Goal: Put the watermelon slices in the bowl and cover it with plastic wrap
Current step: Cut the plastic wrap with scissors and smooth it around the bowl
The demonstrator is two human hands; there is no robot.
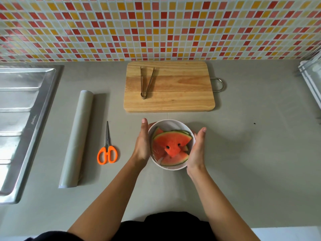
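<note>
A white bowl (169,124) stands on the grey counter just in front of the cutting board, filled with several red watermelon slices (171,145) with green rinds. Clear plastic wrap (157,153) shows as a glossy film over the bowl's left side. My left hand (142,145) lies flat against the bowl's left wall with its fingers extended. My right hand (197,152) presses against the bowl's right wall in the same way. The roll of plastic wrap (77,138) lies lengthwise on the counter to the left.
Orange-handled scissors (107,150) lie between the roll and the bowl. A wooden cutting board (173,100) with metal tongs (146,82) on it sits behind the bowl. A steel sink (22,119) fills the left edge and a white rack (311,75) the far right.
</note>
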